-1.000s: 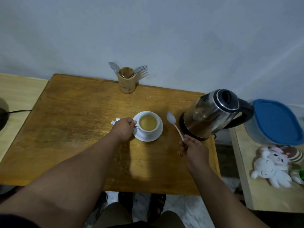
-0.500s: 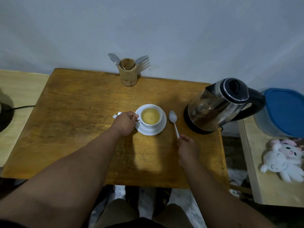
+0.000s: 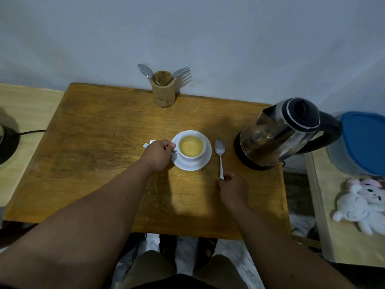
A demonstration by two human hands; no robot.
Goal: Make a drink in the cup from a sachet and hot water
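A white cup (image 3: 203, 143) full of yellowish drink stands on a white saucer (image 3: 205, 162) in the middle of the wooden table (image 3: 93, 142). My left hand (image 3: 157, 155) grips the cup's handle on its left side. A white sachet (image 3: 148, 143) peeks out from behind that hand. A metal spoon (image 3: 220, 152) lies flat on the table right of the saucer, bowl pointing away. My right hand (image 3: 233, 189) pinches the near end of its handle. The steel and black kettle (image 3: 279, 132) stands at the table's right edge.
A bamboo holder (image 3: 163, 91) with a spoon and a fork stands at the back edge by the wall. A blue-lidded tub (image 3: 362, 140) and a plush toy (image 3: 362, 205) sit on the side table at right. A black base with a cord (image 3: 8, 140) is at left.
My right hand has lowered the spoon from a raised, tilted position until it lies flat on the table beside the saucer. My left hand stays on the cup's handle.
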